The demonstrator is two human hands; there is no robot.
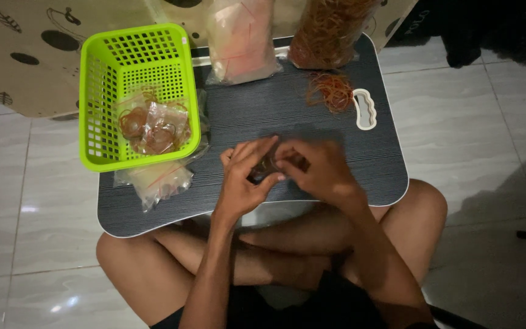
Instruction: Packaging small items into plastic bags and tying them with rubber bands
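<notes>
Crossed legs (263,256) sit under the lap table (287,109). Left hand (245,176) and right hand (315,167) pinch a small bag of rubber bands (267,166). Filled bags lie in the green basket (92,91); loose bands (330,91) remain unpacked.

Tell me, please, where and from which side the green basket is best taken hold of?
Grip the green basket by its near right rim corner, from above. It stands upright and open-topped, its lattice walls give finger holds, and that corner lies nearest the hands.
</notes>
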